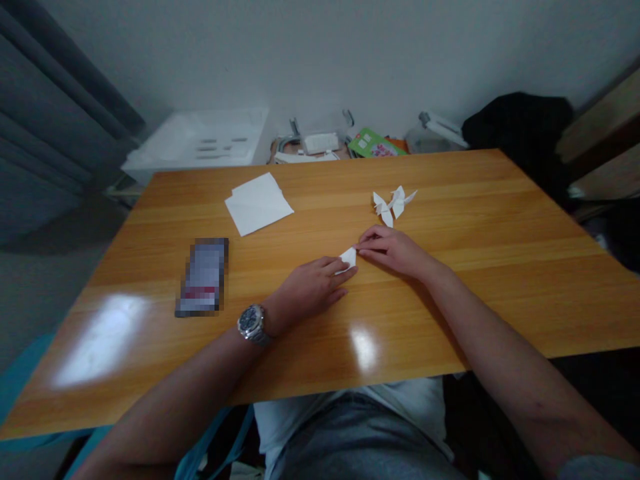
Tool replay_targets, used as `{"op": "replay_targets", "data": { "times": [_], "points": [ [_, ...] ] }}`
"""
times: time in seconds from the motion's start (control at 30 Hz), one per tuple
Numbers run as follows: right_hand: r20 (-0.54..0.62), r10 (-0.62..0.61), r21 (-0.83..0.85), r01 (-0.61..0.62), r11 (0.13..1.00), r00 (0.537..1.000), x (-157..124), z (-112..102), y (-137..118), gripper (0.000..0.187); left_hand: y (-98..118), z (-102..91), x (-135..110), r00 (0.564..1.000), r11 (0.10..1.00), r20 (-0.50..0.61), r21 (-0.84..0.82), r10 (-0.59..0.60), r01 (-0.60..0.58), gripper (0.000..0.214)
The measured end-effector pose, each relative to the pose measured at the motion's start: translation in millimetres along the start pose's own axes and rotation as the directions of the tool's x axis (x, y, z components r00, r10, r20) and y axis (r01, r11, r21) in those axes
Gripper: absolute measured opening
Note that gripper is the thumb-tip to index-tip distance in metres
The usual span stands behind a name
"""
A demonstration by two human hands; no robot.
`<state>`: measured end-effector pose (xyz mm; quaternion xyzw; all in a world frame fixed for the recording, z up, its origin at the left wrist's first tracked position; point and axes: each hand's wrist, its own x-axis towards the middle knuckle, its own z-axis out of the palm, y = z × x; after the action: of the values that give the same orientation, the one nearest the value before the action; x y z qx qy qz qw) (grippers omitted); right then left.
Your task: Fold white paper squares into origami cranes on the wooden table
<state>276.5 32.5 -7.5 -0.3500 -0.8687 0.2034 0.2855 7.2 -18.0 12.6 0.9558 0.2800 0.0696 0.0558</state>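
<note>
A small piece of folded white paper lies on the table between my hands. My left hand, with a metal watch on its wrist, holds the paper down against the wood; its fingers reach over the paper and cover part of it. From the right, my right hand has its thumb and fingertips closed together at the paper's upper right corner. Just beyond that hand stand two folded white paper figures with pointed wings, close together. Some flat white paper sheets lie stacked at the back left.
A phone, its screen blurred, lies on the wooden table left of my left hand. Behind the table's far edge are a white tray, a green packet and a dark bundle. A grey curtain hangs at the left.
</note>
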Motion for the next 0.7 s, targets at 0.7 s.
{"op": "replay_targets", "data": {
  "times": [0.7],
  "points": [
    [-0.009, 0.074, 0.008, -0.074, 0.997, 0.997, 1.5, 4.6, 0.4, 0.023, -3.9, -5.9, -1.5, 1.0, 0.994, -0.012, -0.107, -0.029, 0.027, 0.041]
  ]
}}
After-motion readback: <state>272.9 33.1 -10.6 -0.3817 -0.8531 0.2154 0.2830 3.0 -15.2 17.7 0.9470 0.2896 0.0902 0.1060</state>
